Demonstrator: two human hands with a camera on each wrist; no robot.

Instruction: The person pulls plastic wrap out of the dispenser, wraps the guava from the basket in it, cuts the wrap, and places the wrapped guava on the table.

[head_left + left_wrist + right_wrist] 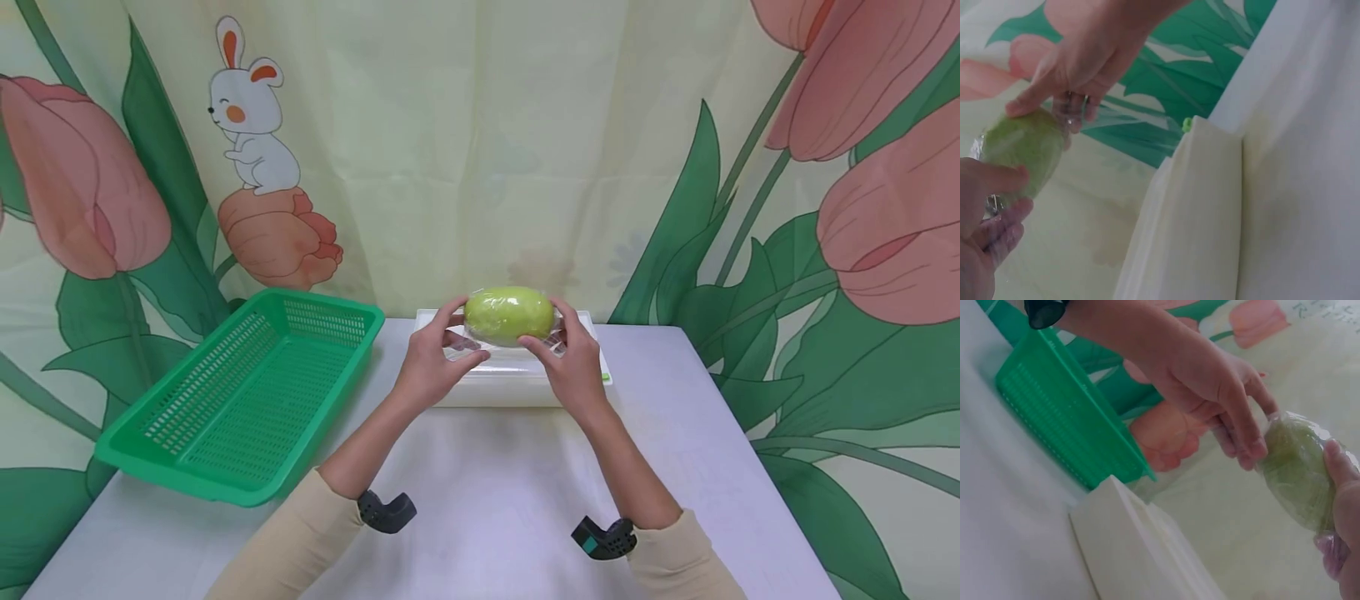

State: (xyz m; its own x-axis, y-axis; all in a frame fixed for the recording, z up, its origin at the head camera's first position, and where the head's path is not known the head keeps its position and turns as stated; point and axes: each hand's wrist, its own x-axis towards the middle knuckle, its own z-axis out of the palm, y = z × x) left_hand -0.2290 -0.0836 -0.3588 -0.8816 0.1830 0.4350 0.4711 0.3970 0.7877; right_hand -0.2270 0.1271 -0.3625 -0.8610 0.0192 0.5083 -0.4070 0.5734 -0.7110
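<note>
An oval, pale green fruit (510, 315), melon-like and wrapped in clear cling film, is held up above a white box. My left hand (435, 354) holds its left end, with the thumb at the front and fingers behind, among loose film. At the other end, my right hand (573, 362) grips the fruit, its thumb pressed to the lower front. In the left wrist view the right thumb lies on the wrapped fruit (1025, 147). The white box (510, 390), with film stretched over its top and a small green piece at its right end, looks like a cling film dispenser.
A green plastic basket (322, 408) with slotted sides stands on the left of the white table (480, 492). Behind the table hangs a curtain (480, 150) printed with tulips and a rabbit. Dark bands sit on both wrists.
</note>
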